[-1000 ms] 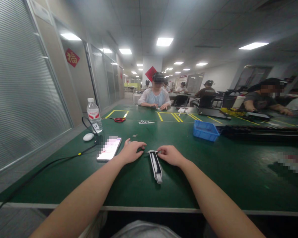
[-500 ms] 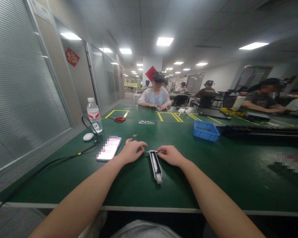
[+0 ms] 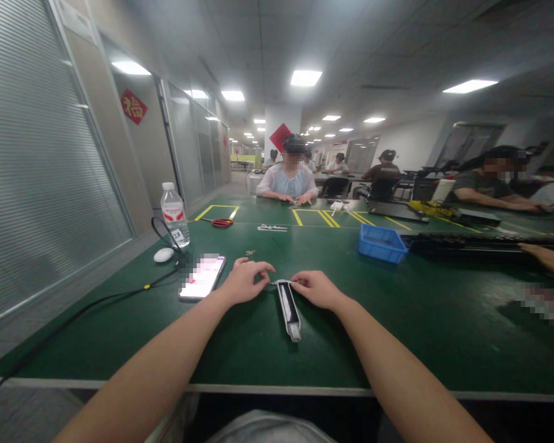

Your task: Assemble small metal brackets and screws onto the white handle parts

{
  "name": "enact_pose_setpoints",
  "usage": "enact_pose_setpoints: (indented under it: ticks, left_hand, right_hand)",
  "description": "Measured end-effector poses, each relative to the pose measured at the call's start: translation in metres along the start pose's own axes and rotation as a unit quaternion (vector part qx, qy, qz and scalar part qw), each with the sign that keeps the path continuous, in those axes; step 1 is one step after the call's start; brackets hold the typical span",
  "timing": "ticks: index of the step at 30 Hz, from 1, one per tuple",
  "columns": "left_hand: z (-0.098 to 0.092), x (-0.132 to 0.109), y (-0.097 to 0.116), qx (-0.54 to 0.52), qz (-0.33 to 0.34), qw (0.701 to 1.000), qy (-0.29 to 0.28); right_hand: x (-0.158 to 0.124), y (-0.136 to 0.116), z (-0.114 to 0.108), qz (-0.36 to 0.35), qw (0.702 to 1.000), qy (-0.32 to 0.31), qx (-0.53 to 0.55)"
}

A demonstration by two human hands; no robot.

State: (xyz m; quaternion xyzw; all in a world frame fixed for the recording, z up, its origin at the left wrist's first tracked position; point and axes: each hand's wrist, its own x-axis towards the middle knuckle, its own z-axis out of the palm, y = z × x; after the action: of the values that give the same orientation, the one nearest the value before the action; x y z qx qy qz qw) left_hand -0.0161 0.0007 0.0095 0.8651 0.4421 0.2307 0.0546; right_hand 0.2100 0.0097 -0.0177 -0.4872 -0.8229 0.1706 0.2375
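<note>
A long narrow black-and-silver part (image 3: pixel 289 309) lies on the green table (image 3: pixel 397 332), pointing toward me. My left hand (image 3: pixel 244 281) rests just left of its far end, fingers curled and pinched at a thin metal pin that sticks out sideways there. My right hand (image 3: pixel 316 288) sits at the right of the same end, fingertips pinched on the part's tip. What the left fingers grip is too small to name.
A phone (image 3: pixel 202 276) lies left of my left hand, with a white mouse (image 3: pixel 164 254), a water bottle (image 3: pixel 175 215) and a black cable (image 3: pixel 87 306) beyond. Red scissors (image 3: pixel 221 223) and a blue bin (image 3: pixel 381 242) sit farther back. Other people work across the table; another person's forearm (image 3: pixel 549 258) reaches in at right.
My hands have barely shifted; the left fingers have curled in slightly toward the part's end. Another person's forearm has come further into view at the right edge.
</note>
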Motion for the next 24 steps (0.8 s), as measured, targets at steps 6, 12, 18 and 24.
enact_pose_setpoints:
  ticks: [6,12,18,24]
  left_hand:
    - [0.0022,0.0006,-0.0013,-0.008,-0.003,1.000,-0.010]
    - [0.0021,0.0008,-0.0007,-0.003,-0.002,1.000,-0.020]
    - [-0.0013,0.0003,0.0040,0.005,-0.002,1.000,-0.025]
    - [-0.0009,0.0001,0.0020,0.019,-0.006,1.000,-0.021]
  right_hand:
    - [-0.0004,-0.0007,-0.0007,-0.003,1.000,0.000,0.005]
    - [-0.0009,-0.0014,-0.0016,0.000,1.000,-0.001,0.007]
    - [-0.0009,-0.0013,-0.0017,-0.001,1.000,-0.003,0.008]
    - [-0.0005,0.0012,-0.0002,-0.003,1.000,-0.002,0.008]
